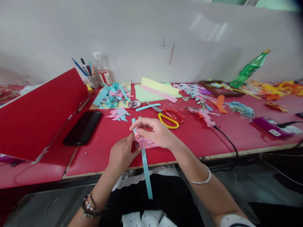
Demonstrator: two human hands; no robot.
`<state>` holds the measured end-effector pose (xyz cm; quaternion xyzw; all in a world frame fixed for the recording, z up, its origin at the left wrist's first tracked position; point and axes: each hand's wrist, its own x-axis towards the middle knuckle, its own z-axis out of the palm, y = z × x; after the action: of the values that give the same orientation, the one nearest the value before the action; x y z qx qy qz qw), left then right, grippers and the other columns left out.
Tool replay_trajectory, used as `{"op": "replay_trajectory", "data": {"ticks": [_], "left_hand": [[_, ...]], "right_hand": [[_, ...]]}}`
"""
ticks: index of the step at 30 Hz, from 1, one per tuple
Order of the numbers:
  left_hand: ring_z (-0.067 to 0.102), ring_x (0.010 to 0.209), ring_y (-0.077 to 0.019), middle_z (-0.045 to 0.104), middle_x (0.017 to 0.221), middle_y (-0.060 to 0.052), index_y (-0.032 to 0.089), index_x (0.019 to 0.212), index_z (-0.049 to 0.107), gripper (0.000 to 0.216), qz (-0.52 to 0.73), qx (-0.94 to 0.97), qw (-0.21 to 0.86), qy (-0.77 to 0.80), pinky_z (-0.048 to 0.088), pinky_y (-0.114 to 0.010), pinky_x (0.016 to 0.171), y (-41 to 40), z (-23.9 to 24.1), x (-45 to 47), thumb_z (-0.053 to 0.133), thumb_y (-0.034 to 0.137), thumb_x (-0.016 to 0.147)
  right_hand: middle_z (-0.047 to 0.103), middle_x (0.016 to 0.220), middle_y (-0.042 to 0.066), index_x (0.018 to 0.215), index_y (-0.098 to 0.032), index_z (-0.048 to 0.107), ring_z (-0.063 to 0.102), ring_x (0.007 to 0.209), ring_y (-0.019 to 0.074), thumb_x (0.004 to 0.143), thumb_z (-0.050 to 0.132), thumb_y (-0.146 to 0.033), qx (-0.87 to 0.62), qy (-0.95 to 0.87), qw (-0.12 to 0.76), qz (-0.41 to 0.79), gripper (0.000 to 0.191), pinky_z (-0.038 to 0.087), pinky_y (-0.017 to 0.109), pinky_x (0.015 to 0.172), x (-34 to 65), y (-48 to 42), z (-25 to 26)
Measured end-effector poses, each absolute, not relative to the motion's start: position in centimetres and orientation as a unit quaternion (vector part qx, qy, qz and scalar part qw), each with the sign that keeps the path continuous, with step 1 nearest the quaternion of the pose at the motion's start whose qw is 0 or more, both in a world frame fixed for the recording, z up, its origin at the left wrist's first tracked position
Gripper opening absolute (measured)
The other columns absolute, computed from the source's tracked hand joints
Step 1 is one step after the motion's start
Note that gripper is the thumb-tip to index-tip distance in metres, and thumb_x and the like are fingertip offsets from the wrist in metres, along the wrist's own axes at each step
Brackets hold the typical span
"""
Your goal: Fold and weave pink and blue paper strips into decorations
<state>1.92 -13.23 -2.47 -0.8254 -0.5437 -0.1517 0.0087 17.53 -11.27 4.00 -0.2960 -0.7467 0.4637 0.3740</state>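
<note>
My left hand and my right hand meet over the red table's near edge. Both pinch a small folded piece of pink and blue paper strips. A long blue strip hangs from it down past the table edge toward my lap. My right fingers are curled over the top of the piece, and my left thumb and fingers press its left side.
Red and yellow scissors and a pink glue gun with a black cord lie beyond my hands. A black phone and red board sit left. Cut paper shapes, a pen cup, a green bottle line the back.
</note>
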Motion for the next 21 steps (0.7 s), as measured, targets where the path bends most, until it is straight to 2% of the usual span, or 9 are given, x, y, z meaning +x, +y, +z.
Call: {"op": "replay_trajectory", "data": {"ticks": [5, 8, 11, 15, 17, 21], "left_hand": [[0.059, 0.064, -0.0220, 0.061, 0.067, -0.007, 0.015, 0.084, 0.051, 0.029, -0.132, -0.814, 0.027, -0.565, 0.037, -0.025, 0.048, -13.3, -2.0, 2.2, 0.041, 0.042, 0.077], [0.058, 0.059, -0.0214, 0.059, 0.062, -0.008, 0.015, 0.080, 0.055, 0.033, -0.124, -0.794, 0.014, -0.595, 0.033, -0.024, 0.045, -13.5, -1.4, 2.6, 0.034, 0.041, 0.081], [0.056, 0.056, -0.0204, 0.059, 0.059, -0.008, 0.015, 0.079, 0.057, 0.038, -0.118, -0.781, 0.000, -0.613, 0.028, -0.024, 0.044, -13.5, -1.0, 2.7, 0.026, 0.036, 0.083], [0.057, 0.058, -0.0182, 0.061, 0.063, -0.006, 0.018, 0.084, 0.057, 0.034, -0.113, -0.775, -0.031, -0.621, 0.027, -0.023, 0.046, -13.4, -0.6, 2.7, 0.026, 0.030, 0.084], [0.057, 0.060, -0.0175, 0.063, 0.067, -0.006, 0.018, 0.085, 0.057, 0.033, -0.102, -0.770, -0.044, -0.629, 0.027, -0.023, 0.048, -13.3, -0.4, 2.8, 0.026, 0.029, 0.084], [0.058, 0.064, -0.0190, 0.064, 0.069, -0.010, 0.015, 0.081, 0.060, 0.045, -0.062, -0.756, -0.056, -0.649, 0.029, -0.024, 0.050, -13.1, 0.1, 3.1, 0.019, 0.032, 0.086]], "right_hand": [[0.053, 0.073, -0.001, 0.095, -0.019, 0.052, 0.052, 0.063, 0.0064, 0.079, 0.043, -0.017, -0.300, -0.714, 0.363, 0.518, 0.019, 0.045, 0.020, 0.061, 16.7, -11.4, 3.7], [0.055, 0.075, -0.001, 0.096, -0.019, 0.051, 0.053, 0.066, 0.0073, 0.079, 0.042, -0.017, -0.290, -0.710, 0.362, 0.530, 0.019, 0.045, 0.019, 0.061, 16.5, -11.4, 3.5], [0.056, 0.078, 0.001, 0.099, -0.018, 0.049, 0.055, 0.073, 0.0092, 0.081, 0.039, -0.018, -0.307, -0.730, 0.365, 0.489, 0.021, 0.046, 0.022, 0.066, 17.2, -11.6, 3.4], [0.055, 0.096, 0.004, 0.105, -0.018, 0.048, 0.051, 0.091, 0.0117, 0.080, 0.036, -0.014, -0.338, -0.786, 0.365, 0.367, 0.027, 0.039, 0.028, 0.084, 19.7, -12.7, 3.1], [0.052, 0.107, 0.006, 0.111, -0.019, 0.044, 0.047, 0.100, 0.0141, 0.077, 0.043, -0.016, -0.331, -0.824, 0.313, 0.338, 0.034, 0.035, 0.030, 0.089, 21.1, -13.7, 2.7], [0.037, 0.126, 0.006, 0.125, -0.026, 0.031, 0.030, 0.118, 0.0200, 0.068, 0.059, -0.028, -0.336, -0.890, 0.163, 0.261, 0.063, 0.025, 0.037, 0.096, 22.3, -15.9, 1.2]]}}
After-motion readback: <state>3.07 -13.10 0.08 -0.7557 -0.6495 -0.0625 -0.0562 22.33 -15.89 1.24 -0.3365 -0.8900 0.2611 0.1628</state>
